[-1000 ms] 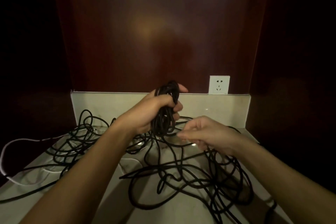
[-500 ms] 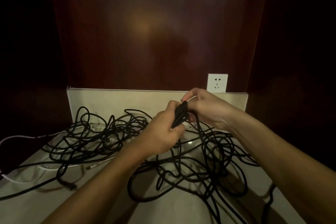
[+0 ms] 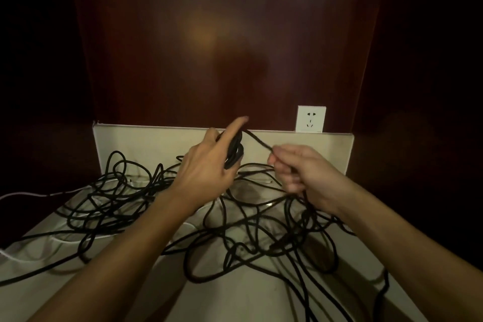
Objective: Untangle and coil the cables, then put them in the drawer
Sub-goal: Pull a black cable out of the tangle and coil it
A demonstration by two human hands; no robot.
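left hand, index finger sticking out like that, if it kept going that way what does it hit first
Probably the dark wood back panel above the pale backsplash; nothing shows between it and the left hand, though depth is unclear.

Dim alcove with a pale countertop

Glossy dark red-brown wood panelling (image 3: 235,47) forms the back wall and catches soft glare from lights above. A pale stone-like countertop (image 3: 235,295) runs to a low upstand (image 3: 156,144) of the same material. A white wall socket (image 3: 311,118) sits just above the upstand, at right. Both sides fall into deep shadow.
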